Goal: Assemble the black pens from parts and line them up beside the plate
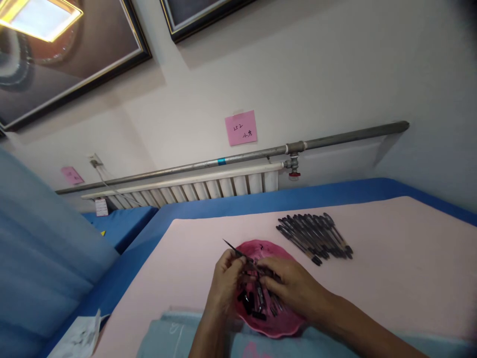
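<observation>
Over a pink bowl [278, 325] with a wavy rim, both my hands are close together. My left hand [224, 282] pinches a thin black pen part [233, 247], whose pointed end sticks out to the upper left. With fingers closed, my right hand [292, 283] grips a dark pen part that is mostly hidden. The two pieces meet or nearly meet between my fingertips; I cannot tell which. Loose black and clear pen parts [260, 296] lie in the bowl. To the right, several black-capped pens [311, 234] rest side by side on the pink tabletop cover.
The pink cover [402, 258] lies on a blue surface [320, 192] against the wall. Behind it are a white radiator [208, 189] and a metal pipe with a red valve [294, 175]. A blue curtain [40, 248] hangs at left, with a printed paper [76, 338] below.
</observation>
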Demonstrator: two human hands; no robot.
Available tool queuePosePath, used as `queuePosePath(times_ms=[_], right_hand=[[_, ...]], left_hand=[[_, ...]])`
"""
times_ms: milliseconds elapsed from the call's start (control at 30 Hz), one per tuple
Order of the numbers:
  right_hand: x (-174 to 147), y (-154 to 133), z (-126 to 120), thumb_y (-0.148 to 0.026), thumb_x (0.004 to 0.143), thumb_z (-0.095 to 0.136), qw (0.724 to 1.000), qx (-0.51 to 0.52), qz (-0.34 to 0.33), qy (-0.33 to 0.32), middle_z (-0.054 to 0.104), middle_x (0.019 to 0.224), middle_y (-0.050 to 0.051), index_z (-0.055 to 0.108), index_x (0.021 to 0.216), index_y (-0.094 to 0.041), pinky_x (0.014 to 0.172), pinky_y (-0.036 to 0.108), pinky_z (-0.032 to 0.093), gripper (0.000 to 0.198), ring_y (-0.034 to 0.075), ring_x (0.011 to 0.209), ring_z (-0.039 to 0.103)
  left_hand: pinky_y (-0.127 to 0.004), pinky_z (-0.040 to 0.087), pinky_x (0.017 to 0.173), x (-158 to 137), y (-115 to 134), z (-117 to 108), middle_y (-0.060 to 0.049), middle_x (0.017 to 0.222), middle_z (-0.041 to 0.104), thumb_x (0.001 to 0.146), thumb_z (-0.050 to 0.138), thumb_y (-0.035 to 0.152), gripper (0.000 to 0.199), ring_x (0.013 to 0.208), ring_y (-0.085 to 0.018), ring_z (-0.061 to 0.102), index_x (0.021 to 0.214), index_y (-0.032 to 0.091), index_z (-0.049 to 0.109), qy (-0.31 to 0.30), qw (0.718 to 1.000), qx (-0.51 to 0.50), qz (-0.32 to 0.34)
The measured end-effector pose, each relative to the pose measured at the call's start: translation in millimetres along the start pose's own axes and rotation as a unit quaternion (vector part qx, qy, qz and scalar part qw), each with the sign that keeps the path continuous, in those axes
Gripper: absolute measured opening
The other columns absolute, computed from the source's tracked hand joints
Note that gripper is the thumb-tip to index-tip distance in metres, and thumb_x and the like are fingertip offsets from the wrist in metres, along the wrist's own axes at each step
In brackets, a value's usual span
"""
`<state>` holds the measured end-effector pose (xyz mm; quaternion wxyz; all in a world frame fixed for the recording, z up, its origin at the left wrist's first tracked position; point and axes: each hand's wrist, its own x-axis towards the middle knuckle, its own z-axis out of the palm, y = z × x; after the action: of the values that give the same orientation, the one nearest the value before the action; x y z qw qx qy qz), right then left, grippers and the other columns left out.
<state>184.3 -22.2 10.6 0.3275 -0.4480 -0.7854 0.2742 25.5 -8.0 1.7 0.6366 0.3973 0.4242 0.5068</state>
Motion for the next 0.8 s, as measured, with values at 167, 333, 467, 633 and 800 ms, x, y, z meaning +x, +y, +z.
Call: queuePosePath(times_ms=[167, 333, 467, 633, 800], right_hand=[[1, -2, 1, -0.014, 0.073, 0.05, 0.99, 0.111, 0.069, 0.044, 0.066, 0.079, 0.0, 0.059, 0.086, -0.021, 0.064, 0.027, 0.046, 0.018, 0.016, 0.072, 0.06], [1, -3, 2, -0.02, 0.074, 0.053, 0.97, 0.204, 0.105, 0.075, 0.066, 0.074, 0.0, 0.058, 0.08, -0.02, 0.062, 0.026, 0.047, 0.008, 0.016, 0.07, 0.061], [1, -6, 2, -0.025, 0.076, 0.053, 0.967, 0.219, 0.107, 0.079, 0.067, 0.077, 0.001, 0.059, 0.081, -0.02, 0.061, 0.026, 0.048, 0.009, 0.016, 0.07, 0.062], [5, 0, -13, -0.029, 0.079, 0.051, 0.986, 0.1, 0.06, 0.12, 0.067, 0.079, 0.002, 0.062, 0.085, -0.019, 0.067, 0.027, 0.046, 0.015, 0.016, 0.072, 0.061], [7, 11, -31, -0.025, 0.079, 0.048, 0.991, -0.033, 0.052, 0.123, 0.067, 0.077, 0.002, 0.062, 0.079, -0.019, 0.066, 0.026, 0.044, 0.015, 0.016, 0.071, 0.061]], left_hand=[[-0.023, 0.049, 0.052, -3, -4, 2, -0.005, 0.078, 0.064, 0.07, 0.068, 0.034, 0.032, 0.064, -0.013, 0.06, 0.093, 0.014, 0.059, -0.072, 0.996, 0.025, -0.037], [-0.027, 0.05, 0.06, -7, -3, 4, -0.007, 0.083, 0.067, 0.063, 0.074, 0.026, 0.036, 0.07, -0.017, 0.063, 0.095, 0.013, 0.061, -0.179, 0.982, 0.031, -0.055], [-0.025, 0.048, 0.061, -8, -3, 5, -0.006, 0.082, 0.068, 0.061, 0.075, 0.019, 0.039, 0.07, -0.016, 0.062, 0.097, 0.015, 0.061, -0.179, 0.983, 0.035, -0.033], [-0.022, 0.046, 0.056, -4, 0, -3, -0.004, 0.077, 0.065, 0.066, 0.07, 0.02, 0.026, 0.062, -0.012, 0.059, 0.09, 0.013, 0.063, -0.121, 0.992, 0.037, -0.017], [-0.021, 0.047, 0.055, -1, 9, -14, 0.001, 0.067, 0.06, 0.062, 0.072, 0.021, 0.023, 0.059, -0.01, 0.057, 0.081, 0.014, 0.062, -0.02, 1.0, -0.001, -0.002]])
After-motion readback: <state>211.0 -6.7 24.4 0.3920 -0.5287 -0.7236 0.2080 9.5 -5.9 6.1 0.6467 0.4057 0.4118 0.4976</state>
